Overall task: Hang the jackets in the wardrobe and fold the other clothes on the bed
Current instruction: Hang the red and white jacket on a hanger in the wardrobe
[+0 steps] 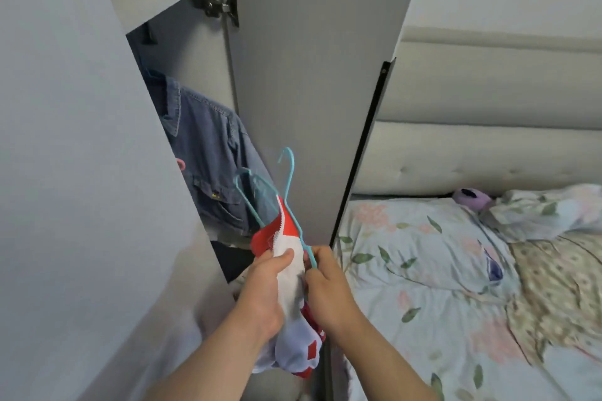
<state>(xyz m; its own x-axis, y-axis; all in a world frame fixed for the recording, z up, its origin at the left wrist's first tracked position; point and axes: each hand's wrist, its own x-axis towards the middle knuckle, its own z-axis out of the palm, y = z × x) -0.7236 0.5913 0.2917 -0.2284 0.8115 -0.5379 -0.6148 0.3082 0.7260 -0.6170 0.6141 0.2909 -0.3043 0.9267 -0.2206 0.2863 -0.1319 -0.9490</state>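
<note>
Red-and-white garment and hangers held at the wardrobe mouth

Both hands are clamped: the left hand (265, 286) grips the red-and-white garment (288, 238), and the right hand (325, 286) pinches the teal hangers (289, 179) against it. They are in front of the open wardrobe (182, 52), where a denim jacket (208, 153) already hangs. Two hangers seem bunched together, so one could slip free, or a hook could snag the denim. The loosely draped cloth might slide off towards the floor rather than the bed (423, 270).

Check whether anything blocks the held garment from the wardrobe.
The door stands open. Beyond the garment in the left hand and the hangers in the right hand, only the denim jacket hangs in the gap, filling much of it. The rail is out of sight.
</note>
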